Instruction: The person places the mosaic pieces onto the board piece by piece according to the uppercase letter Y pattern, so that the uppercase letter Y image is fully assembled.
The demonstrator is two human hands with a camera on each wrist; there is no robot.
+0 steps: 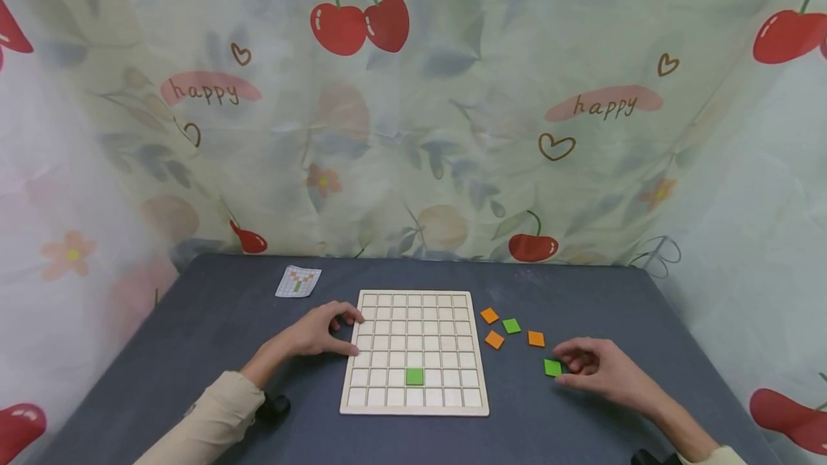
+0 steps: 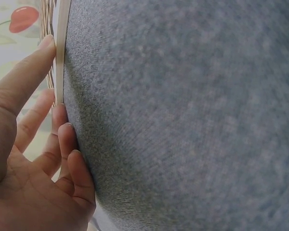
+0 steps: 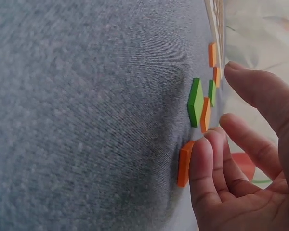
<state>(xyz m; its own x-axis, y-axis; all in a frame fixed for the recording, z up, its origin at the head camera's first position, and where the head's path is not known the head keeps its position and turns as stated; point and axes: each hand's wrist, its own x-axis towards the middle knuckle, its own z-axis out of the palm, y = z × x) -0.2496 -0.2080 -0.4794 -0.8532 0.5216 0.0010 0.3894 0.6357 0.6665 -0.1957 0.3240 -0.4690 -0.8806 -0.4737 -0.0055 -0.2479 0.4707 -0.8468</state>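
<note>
A cream board (image 1: 349, 400) with a grid of white squares lies on the table, and one green square (image 1: 415, 377) sits in its second row from the front. At the board's left edge is my left hand (image 1: 316, 330), thumb and forefinger touching the rim (image 2: 60, 53) with the other fingers bent loosely. Over the table on the right hovers my right hand (image 1: 597, 368), thumb and fingers apart around a loose green tile (image 1: 552, 367). In the right wrist view that green tile (image 3: 195, 102) lies flat, and an orange tile (image 3: 184, 163) shows beside my fingertips, hidden from the head view.
Between board and right hand lie orange tiles (image 1: 489, 316) and another green tile (image 1: 512, 326). A small card with a printed orange and green pattern (image 1: 298, 281) rests at the back left. Around the dark grey table (image 1: 581, 293) hangs a patterned curtain (image 1: 400, 128).
</note>
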